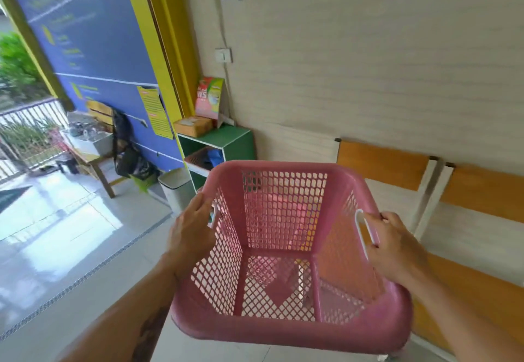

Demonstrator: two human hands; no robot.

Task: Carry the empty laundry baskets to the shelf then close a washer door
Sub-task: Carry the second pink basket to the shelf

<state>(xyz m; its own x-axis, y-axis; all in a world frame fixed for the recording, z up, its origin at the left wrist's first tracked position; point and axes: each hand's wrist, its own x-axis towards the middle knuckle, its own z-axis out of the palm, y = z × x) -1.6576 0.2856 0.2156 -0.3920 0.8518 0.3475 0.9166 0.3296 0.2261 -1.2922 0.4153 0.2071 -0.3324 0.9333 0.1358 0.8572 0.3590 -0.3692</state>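
Observation:
An empty pink laundry basket (283, 330) with perforated walls fills the lower middle of the head view, held above the floor. My left hand (191, 231) grips its left side at the white handle. My right hand (397, 245) grips the white handle on its right side. Beyond the basket stands a green and white shelf (226, 139) against the wall; one compartment holds another reddish basket (198, 157) with something blue in it. No washer door is in view.
A cardboard box (193, 125) and a detergent pack (209, 98) sit on the shelf top. A white bin (177, 188) stands left of the shelf. Orange benches (382, 163) line the right wall. A table (90, 149) and a black bag (124, 146) stand by the open entrance at left.

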